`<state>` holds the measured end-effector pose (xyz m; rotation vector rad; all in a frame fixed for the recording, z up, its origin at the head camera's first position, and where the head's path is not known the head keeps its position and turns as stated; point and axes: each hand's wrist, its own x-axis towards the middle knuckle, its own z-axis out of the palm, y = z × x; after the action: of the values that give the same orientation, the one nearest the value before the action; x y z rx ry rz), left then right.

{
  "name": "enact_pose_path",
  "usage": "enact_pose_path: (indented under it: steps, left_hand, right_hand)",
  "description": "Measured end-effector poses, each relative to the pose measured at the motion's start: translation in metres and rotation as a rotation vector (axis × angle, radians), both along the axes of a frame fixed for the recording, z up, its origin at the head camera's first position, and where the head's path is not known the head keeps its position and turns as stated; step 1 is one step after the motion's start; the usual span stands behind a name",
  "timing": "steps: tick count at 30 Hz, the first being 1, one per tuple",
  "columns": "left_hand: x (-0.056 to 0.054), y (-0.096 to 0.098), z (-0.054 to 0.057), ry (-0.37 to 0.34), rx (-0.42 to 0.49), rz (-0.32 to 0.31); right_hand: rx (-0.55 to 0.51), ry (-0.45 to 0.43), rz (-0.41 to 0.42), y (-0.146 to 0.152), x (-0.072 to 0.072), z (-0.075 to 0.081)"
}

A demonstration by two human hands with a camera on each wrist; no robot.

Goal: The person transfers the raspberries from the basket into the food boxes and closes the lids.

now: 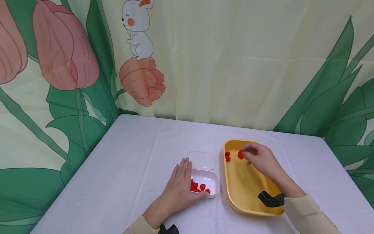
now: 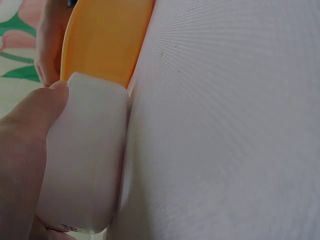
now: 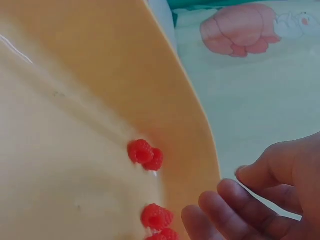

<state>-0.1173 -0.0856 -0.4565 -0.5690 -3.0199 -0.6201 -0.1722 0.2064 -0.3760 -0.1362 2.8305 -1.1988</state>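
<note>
Here, red raspberries (image 1: 203,187) inside white box (image 1: 216,186), more in yellow tray (image 1: 248,191).

tray (image 1: 248,188): smooth, glossy plastic | box (image 1: 208,177): smooth plastic | lid (image 1: 201,161): clear plastic | berries (image 3: 141,151): bumpy | tablecloth (image 1: 117,182): matt cloth

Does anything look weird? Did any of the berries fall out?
Nothing stands out. All the raspberries I can see are in the white container or the yellow tray; none shows on the tablecloth. The container sits upright, and the clear lid lies flat just beyond it, with no damage I can see.
</note>
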Motion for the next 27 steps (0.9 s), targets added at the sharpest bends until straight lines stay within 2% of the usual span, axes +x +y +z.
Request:
enact_pose_path:
  steps: [6, 13, 27]
  left_hand:
    - [0.0, -0.001, 0.0, 0.022, -0.004, -0.005]
    - [0.0, -0.001, 0.0, 0.019, -0.001, -0.002]
    - [0.0, -0.001, -0.001, -0.005, 0.012, 0.005]
  right_hand:
    - [0.061, -0.018, -0.043, 0.004, -0.004, -0.001]
    - [0.127, 0.005, -0.067, 0.009, -0.006, -0.003]
    - [0.193, -0.041, -0.025, 0.01, -0.012, -0.014]
